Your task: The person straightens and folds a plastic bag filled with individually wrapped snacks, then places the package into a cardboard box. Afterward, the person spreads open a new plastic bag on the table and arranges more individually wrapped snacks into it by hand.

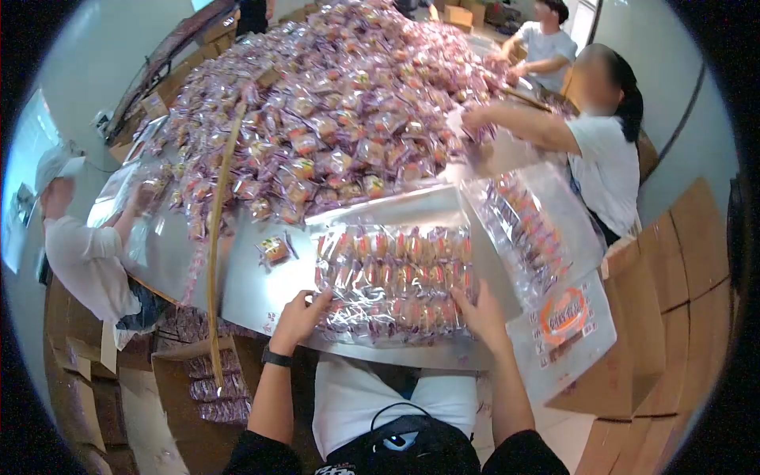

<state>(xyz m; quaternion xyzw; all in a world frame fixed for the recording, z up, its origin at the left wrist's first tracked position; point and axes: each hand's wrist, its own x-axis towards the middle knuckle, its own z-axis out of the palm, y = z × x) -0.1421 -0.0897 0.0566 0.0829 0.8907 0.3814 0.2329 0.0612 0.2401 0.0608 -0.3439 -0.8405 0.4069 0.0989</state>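
Note:
On the metal table [253,305], near its front edge, lies a large clear bag [392,281] filled with small wrapped snacks in three rows. My left hand [301,318], with a dark band on the wrist, grips the bag's left side near the front corner. At the right side my right hand [481,318] holds the bag's edge between thumb and fingers. A single wrapped snack [274,249] lies to the left of the bag. Behind it rises a big heap of wrapped snacks [332,119].
Another filled bag [526,229] and a printed plastic bag [564,317] lie at the right. Co-workers sit at the left [87,245] and right [606,150]. A long strip [218,237] crosses the table. An open carton [178,380] with packed snacks stands below left; cartons [689,253] stack right.

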